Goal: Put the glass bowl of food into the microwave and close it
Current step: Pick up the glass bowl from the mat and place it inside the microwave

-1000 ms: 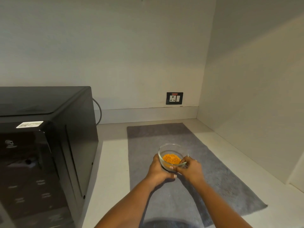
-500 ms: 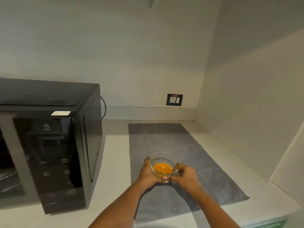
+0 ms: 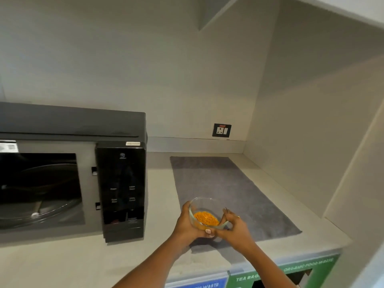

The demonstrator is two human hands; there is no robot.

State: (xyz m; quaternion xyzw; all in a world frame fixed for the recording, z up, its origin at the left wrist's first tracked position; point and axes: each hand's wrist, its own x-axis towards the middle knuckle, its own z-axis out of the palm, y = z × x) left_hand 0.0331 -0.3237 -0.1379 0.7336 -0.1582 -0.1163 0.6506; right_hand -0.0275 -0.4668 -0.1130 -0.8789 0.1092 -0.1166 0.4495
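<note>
A small glass bowl point(image 3: 204, 206) with orange food point(image 3: 206, 218) in it is held over the near end of a grey mat point(image 3: 224, 188). My left hand point(image 3: 188, 224) cups its left side and my right hand point(image 3: 233, 227) grips its right rim. The black microwave point(image 3: 122, 194) stands on the counter to the left of the bowl. Its cavity point(image 3: 39, 190) is open to view, with the glass turntable point(image 3: 52, 210) inside. The door itself is out of frame.
A pale counter point(image 3: 62, 265) runs along the front, with walls behind and on the right. A wall socket point(image 3: 221, 130) sits above the mat. Blue and green waste labels point(image 3: 291, 271) show below the counter's front edge.
The view has swung left and pulled back, so the microwave's open cavity now shows. Both hands have kept hold of the bowl and brought it nearer over the mat's front end.
</note>
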